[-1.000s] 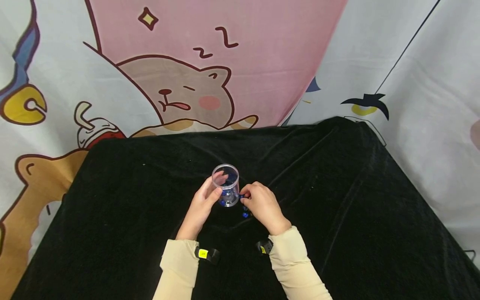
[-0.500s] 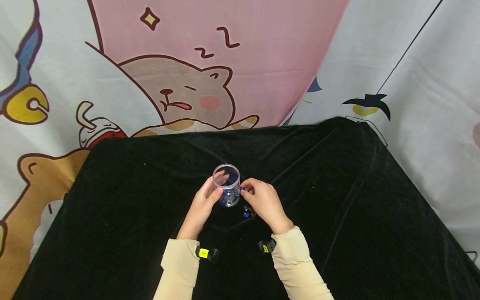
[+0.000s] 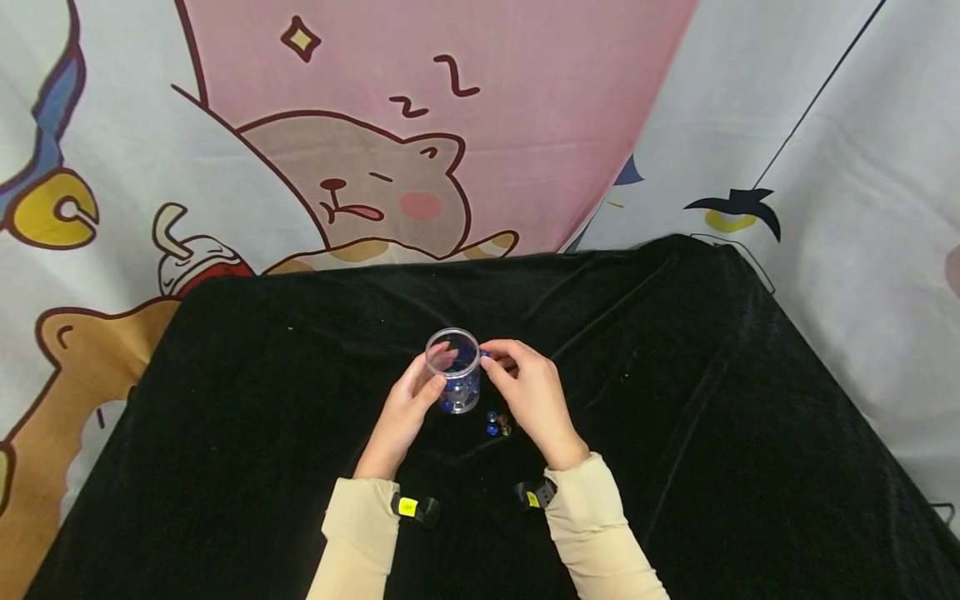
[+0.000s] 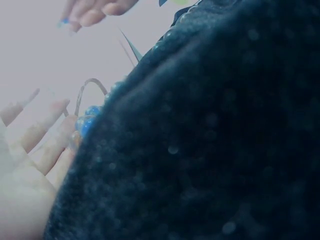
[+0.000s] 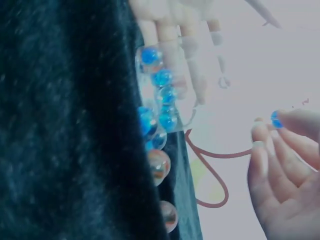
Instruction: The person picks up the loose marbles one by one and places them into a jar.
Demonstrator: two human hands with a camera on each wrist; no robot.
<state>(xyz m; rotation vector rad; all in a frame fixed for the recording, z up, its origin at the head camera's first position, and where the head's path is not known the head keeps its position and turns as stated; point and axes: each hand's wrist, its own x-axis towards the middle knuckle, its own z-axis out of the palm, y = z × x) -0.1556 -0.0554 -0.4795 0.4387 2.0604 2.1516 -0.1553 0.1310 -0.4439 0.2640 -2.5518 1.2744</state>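
Note:
A clear, open-topped plastic jar [image 3: 463,387] stands upright on the black cloth with several blue marbles [image 5: 162,77] in its lower part. My left hand [image 3: 397,421] holds it from the left, thumb at the near side and fingers behind. Beside the jar's rim on the right, my right hand [image 3: 536,400] pinches a blue marble [image 5: 276,119] between thumb and fingertips, raised off the cloth. Several loose marbles [image 3: 492,429], blue and clear with brown swirls, lie on the cloth between the jar and my right wrist.
Black velvety cloth [image 3: 262,433] covers the table, with folds toward the right. Behind it hangs a printed curtain [image 3: 570,100] with a sleeping cartoon bear. Both wrists wear black camera bands.
My right hand has risen from beside the jar's lower part to its rim, carrying the blue marble. The loose marbles are more exposed. My left hand and the jar stay nearly in place.

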